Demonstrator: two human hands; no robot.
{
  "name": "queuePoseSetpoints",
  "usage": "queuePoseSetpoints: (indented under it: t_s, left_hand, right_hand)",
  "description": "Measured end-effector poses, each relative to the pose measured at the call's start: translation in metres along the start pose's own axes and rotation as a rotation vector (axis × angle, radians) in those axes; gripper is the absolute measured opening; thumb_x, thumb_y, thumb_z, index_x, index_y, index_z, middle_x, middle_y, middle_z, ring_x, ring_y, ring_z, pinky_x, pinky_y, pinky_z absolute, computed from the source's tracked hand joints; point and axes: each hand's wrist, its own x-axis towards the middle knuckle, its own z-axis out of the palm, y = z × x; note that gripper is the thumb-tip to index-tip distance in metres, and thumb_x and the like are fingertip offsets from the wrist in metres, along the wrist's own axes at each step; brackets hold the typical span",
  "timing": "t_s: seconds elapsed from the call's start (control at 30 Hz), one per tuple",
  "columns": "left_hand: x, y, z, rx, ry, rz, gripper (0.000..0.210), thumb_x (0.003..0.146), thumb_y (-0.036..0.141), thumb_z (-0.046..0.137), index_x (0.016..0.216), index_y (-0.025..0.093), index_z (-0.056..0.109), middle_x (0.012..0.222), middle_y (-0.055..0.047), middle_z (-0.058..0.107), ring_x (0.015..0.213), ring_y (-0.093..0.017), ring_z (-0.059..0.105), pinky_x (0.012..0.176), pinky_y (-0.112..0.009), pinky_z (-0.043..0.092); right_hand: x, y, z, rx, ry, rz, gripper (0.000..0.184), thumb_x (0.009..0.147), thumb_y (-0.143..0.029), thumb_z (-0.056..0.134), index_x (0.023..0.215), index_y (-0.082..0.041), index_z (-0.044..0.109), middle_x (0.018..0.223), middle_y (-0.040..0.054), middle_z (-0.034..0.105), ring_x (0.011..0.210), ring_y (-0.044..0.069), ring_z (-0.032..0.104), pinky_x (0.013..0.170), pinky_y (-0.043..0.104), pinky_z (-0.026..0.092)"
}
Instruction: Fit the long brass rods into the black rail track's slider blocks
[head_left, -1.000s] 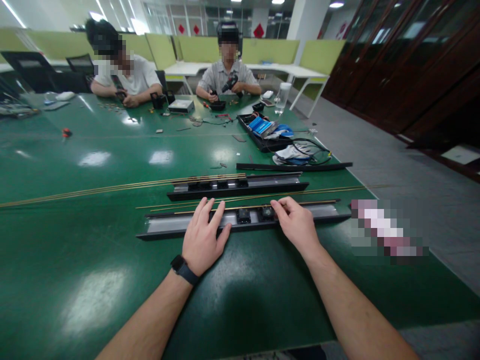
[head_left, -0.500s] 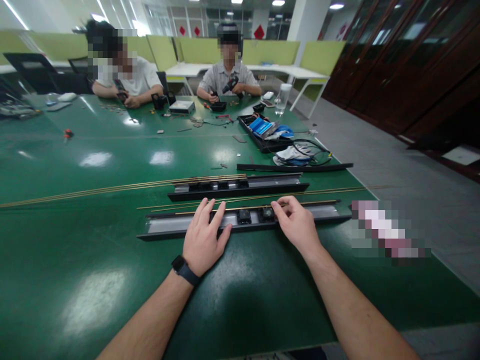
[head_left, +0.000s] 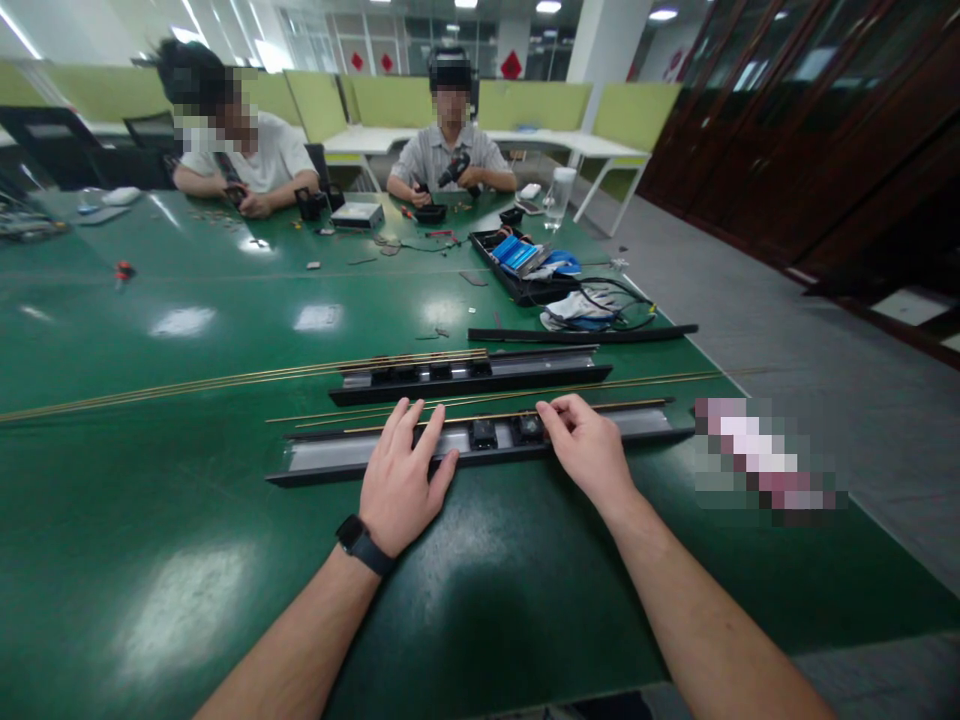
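A long black-edged channel (head_left: 322, 455) with a pale inner floor lies across the table in front of me. Small black blocks (head_left: 484, 432) sit inside it, one of them next to my right fingers. My left hand (head_left: 405, 470) rests flat over the channel, fingers spread, hiding part of it. Thumb and forefinger of my right hand (head_left: 589, 445) pinch a thin brass-coloured rod (head_left: 465, 419) that runs along the channel's far edge. Just beyond lie more thin rods (head_left: 645, 382).
A second channel (head_left: 525, 378) lies behind, with rods (head_left: 225, 378) reaching left over it. Farther back are a black strip (head_left: 585, 334), gloves (head_left: 574, 310) and a black tray (head_left: 525, 290). Two people sit across the table, one holding a power drill (head_left: 454, 170). A blurred patch (head_left: 765, 455) is at right.
The whole view has shifted slightly, so everything appears a little farther left. Both hands keep nearly the same place on the channel, and the right fingers still pinch the rod.
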Motion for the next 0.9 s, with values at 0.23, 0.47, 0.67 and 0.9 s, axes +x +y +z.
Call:
queuePoseSetpoints:
  t_s: [0.23, 0.47, 0.67, 0.9]
  left_hand:
    - [-0.0003, -0.0004, -0.0001, -0.014, -0.005, -0.009, 0.060, 0.102, 0.037, 0.060, 0.158, 0.020, 0.046, 0.157, -0.020, 0.050, 0.157, -0.038, 0.037, 0.122, -0.058, 0.044]
    - [-0.0002, -0.0010, 0.0004, -0.014, 0.002, -0.005, 0.061, 0.102, 0.038, 0.060, 0.159, 0.021, 0.046, 0.157, -0.020, 0.051, 0.157, -0.039, 0.037, 0.122, -0.059, 0.044]
    - [-0.0003, -0.0007, 0.0002, -0.002, -0.005, -0.006, 0.060, 0.102, 0.037, 0.061, 0.157, 0.017, 0.048, 0.157, -0.021, 0.051, 0.157, -0.038, 0.037, 0.124, -0.057, 0.043]
    - [-0.0004, -0.0012, 0.0005, -0.013, 0.002, -0.004, 0.062, 0.101, 0.038, 0.061, 0.159, 0.022, 0.045, 0.157, -0.019, 0.051, 0.156, -0.039, 0.038, 0.121, -0.060, 0.046]
  right_hand:
    - [-0.0005, -0.0007, -0.0001, -0.008, -0.002, -0.012, 0.040, 0.098, -0.061, 0.058, 0.086, -0.025, 0.070, 0.064, -0.0012, 0.067, 0.059, 0.016, 0.060, 0.065, 0.030, 0.041]
    - [-0.0005, -0.0004, 0.0003, -0.015, 0.006, 0.001, 0.043, 0.099, -0.062, 0.056, 0.081, -0.025, 0.071, 0.066, -0.0002, 0.069, 0.061, 0.017, 0.063, 0.067, 0.030, 0.042]
    - [-0.0013, -0.0012, -0.0003, 0.003, 0.015, -0.020, 0.035, 0.097, -0.058, 0.061, 0.094, -0.025, 0.071, 0.068, -0.0010, 0.071, 0.060, 0.017, 0.063, 0.068, 0.030, 0.044]
    - [-0.0006, 0.0005, 0.0009, -0.020, 0.008, -0.024, 0.039, 0.098, -0.060, 0.058, 0.085, -0.026, 0.071, 0.064, -0.0010, 0.068, 0.059, 0.017, 0.061, 0.066, 0.030, 0.042]
